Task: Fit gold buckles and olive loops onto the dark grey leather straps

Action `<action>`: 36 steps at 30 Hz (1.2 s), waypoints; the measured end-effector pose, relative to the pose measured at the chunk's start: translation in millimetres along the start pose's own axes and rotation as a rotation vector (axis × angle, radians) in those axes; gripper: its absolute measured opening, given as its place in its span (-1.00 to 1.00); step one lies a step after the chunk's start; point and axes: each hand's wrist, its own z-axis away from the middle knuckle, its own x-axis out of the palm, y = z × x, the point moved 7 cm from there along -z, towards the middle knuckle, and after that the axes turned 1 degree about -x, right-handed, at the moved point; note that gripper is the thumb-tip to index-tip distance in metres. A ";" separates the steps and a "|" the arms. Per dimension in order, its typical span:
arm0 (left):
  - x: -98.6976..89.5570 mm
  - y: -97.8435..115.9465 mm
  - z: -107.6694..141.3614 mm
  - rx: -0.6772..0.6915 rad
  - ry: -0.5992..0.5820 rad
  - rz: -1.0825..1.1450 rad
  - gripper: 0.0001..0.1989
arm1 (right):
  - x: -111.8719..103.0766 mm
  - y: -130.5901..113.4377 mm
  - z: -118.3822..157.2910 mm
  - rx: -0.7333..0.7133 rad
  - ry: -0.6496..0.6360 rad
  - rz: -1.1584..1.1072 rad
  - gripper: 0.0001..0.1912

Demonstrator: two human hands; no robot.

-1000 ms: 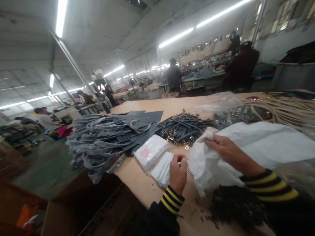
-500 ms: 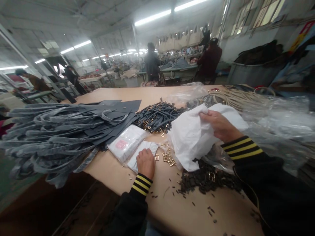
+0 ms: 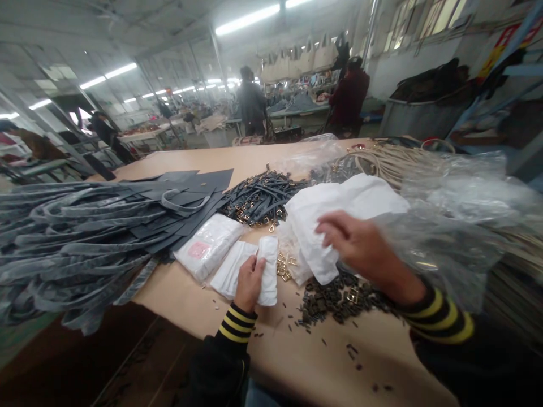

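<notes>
My left hand (image 3: pixel 249 282) grips a folded white piece (image 3: pixel 268 271) between thumb and fingers, over another white folded stack (image 3: pixel 233 268). A plastic-wrapped white packet (image 3: pixel 207 246) with a pink label lies left of it. My right hand (image 3: pixel 356 243), blurred, hovers with bent fingers in front of a spread white sheet (image 3: pixel 314 215); its fingers look apart and hold nothing visible. Gold buckles (image 3: pixel 283 268) lie between the hands. Below the sheet is a heap of small dark pieces (image 3: pixel 326 302).
Grey straps (image 3: pixel 85 237) and dark flat panels (image 3: pixel 186 198) cover the table's left side. Dark straps with gold fittings (image 3: pixel 263 195) sit mid-table. Clear plastic (image 3: pixel 458 192) and beige cords (image 3: pixel 394 161) lie right. Two people stand beyond the table.
My right hand has let go of the white sheet, which now lies flatter. My left hand has lifted one folded white piece off the stack. The view has shifted slightly.
</notes>
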 end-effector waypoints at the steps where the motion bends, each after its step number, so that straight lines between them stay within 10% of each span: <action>1: 3.6 1.0 3.3 -0.019 -0.005 0.073 -0.77 | 34.3 -2.5 8.9 0.001 -0.190 -0.082 -0.86; 4: 15.2 5.3 15.0 -0.068 -0.041 0.273 -0.73 | 103.0 21.3 27.7 0.250 -0.326 -0.438 -0.86; 8: 23.7 9.4 25.7 -0.140 -0.095 0.521 -0.70 | 140.1 43.1 31.9 0.319 -0.366 -0.612 -0.84; 13: 30.1 7.2 26.7 -0.273 -0.147 0.823 -0.72 | 142.3 45.2 36.5 0.398 -0.405 -0.778 -0.73; 29: 25.5 4.3 25.9 -0.310 -0.163 0.691 -0.77 | 172.8 48.4 59.5 0.677 -0.496 -0.952 -0.70; 36: 3.6 23.9 23.2 -0.273 -0.123 0.740 -0.77 | 144.1 57.0 45.8 0.632 -0.297 -0.874 -0.63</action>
